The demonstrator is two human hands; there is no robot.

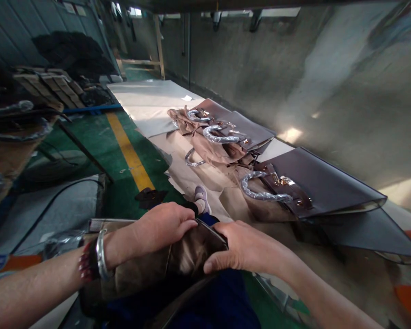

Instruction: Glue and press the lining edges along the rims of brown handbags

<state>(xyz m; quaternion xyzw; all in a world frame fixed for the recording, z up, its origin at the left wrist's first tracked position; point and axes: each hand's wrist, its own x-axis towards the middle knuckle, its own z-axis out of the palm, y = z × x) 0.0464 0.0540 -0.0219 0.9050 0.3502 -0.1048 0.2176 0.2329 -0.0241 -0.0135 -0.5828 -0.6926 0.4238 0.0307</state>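
Both hands are on a brown bag piece with a thin dark edge, held over my lap. My left hand lies over its top edge, thumb and fingers closed on it. Opposite, my right hand pinches the other end of the edge between thumb and fingers. The underside of the piece is hidden. Nearest to my right hand, a dark brown handbag lies flat, its handle wrapped in clear plastic and its clasp gold-coloured.
More brown handbags with wrapped handles lie on a long paper-covered surface beside a grey wall. A yellow line crosses the green floor. At left stands a bench; behind it are stacked brown pieces.
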